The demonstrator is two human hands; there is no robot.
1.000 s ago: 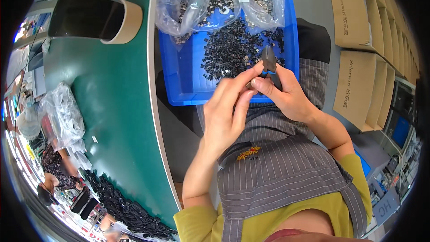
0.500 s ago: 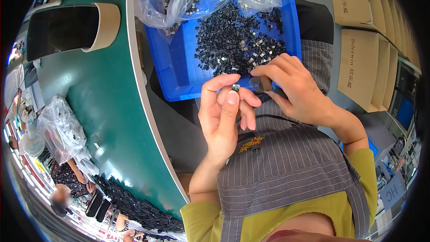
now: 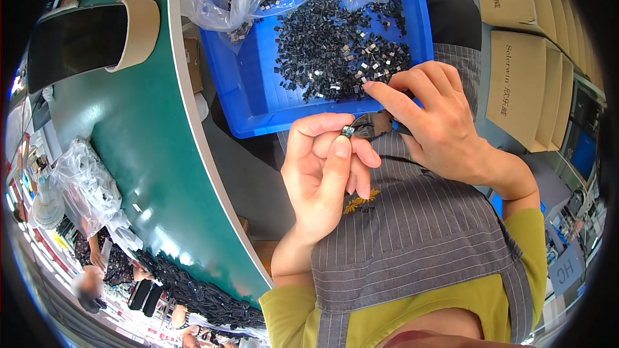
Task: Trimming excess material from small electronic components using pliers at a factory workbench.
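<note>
Between thumb and fingers, my left hand (image 3: 322,171) pinches a tiny electronic part (image 3: 347,131) with a silvery face. My right hand (image 3: 438,119) grips a dark hand tool with a brown section (image 3: 382,122); its kind is hard to make out. The tool's dark end reaches the small part, though I cannot tell if they touch. The right index finger stretches out over the near edge of a heap of small black and silver parts (image 3: 322,45). That heap lies in a blue plastic tray (image 3: 258,125), just beyond both hands.
Clear plastic bags (image 3: 222,0) of similar parts sit in the tray's far side. To the left runs a green-topped table (image 3: 148,129) with a dark screen on a stand (image 3: 77,45), a plastic bag and black pieces. Cardboard boxes (image 3: 522,90) stand right. Other people are at the far left.
The tool has moved left to the small part in my left hand. My right index finger has straightened toward the heap. The whole view has shifted slightly.
</note>
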